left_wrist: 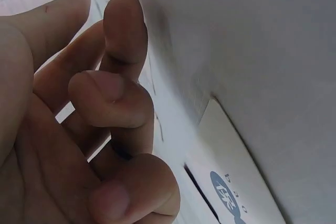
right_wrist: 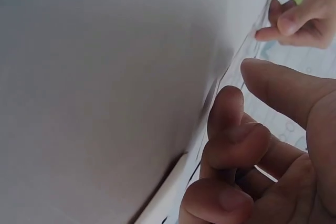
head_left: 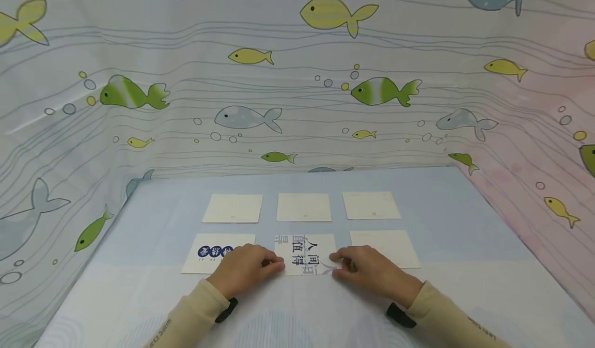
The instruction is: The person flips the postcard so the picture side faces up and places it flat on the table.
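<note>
A white card (head_left: 304, 255) printed with dark blue and grey characters lies flat in the middle of the near row. My left hand (head_left: 246, 268) is at its left edge, thumb and index fingertips right at the card, other fingers loosely curled. From the opposite side, my right hand (head_left: 372, 270) has its fingertips at the right edge. Both wrist views show a gap between thumb and index finger. Under the left hand lies a card with blue round emblems (head_left: 216, 252), partly covered. A blank-looking card (head_left: 390, 239) is partly hidden behind the right hand.
Farther back stand three pale cards in a row: a left one (head_left: 232, 208), a middle one (head_left: 304, 207) and a right one (head_left: 372, 205). They lie flat on the pale blue tabletop (head_left: 158, 203). A fish-patterned curtain (head_left: 288, 90) surrounds the table's back and sides.
</note>
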Available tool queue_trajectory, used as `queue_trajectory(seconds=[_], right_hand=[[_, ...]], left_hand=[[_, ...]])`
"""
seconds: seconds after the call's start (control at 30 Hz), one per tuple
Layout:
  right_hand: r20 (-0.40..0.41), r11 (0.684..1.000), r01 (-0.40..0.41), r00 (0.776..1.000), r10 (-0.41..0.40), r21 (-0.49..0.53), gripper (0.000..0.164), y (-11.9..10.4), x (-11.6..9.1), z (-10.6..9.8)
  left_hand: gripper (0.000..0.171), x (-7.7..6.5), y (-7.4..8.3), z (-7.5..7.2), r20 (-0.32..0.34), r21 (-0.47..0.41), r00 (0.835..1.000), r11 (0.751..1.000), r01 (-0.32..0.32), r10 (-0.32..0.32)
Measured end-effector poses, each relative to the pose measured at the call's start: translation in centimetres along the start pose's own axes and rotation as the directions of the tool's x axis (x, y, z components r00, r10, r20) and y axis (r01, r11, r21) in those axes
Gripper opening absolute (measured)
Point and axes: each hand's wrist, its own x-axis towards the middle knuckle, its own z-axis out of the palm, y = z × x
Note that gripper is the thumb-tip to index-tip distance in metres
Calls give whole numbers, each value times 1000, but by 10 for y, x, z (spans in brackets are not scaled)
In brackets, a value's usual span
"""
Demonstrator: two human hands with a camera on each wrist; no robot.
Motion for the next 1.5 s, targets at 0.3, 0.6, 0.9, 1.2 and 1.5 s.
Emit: queue_trajectory(seconds=[0.3, 0.6, 0.9, 1.2, 1.5], right_hand=[[-17, 997, 69, 997, -70, -43, 37, 3, -9, 0], [-65, 997, 60, 996, -63, -44, 36, 5, -19, -6], [-131, 999, 49, 990, -51, -16, 36, 15, -34, -28], [-240, 999, 29, 970, -32, -15, 35, 33, -48, -52], [-309, 999, -28, 951, 18, -27, 38, 55, -63, -69]], left_hand=[[24, 0, -4, 0, 13, -40, 999, 999, 32, -32], [24, -3, -5, -2, -48, -70, 993, 992, 100, -104], [26, 7, 4, -2, -168, -68, 973, 987, 146, -156], [28, 26, 25, 3, -256, -37, 962, 995, 90, -96], [34, 55, 46, 12, -252, 8, 968, 1000, 18, -15]])
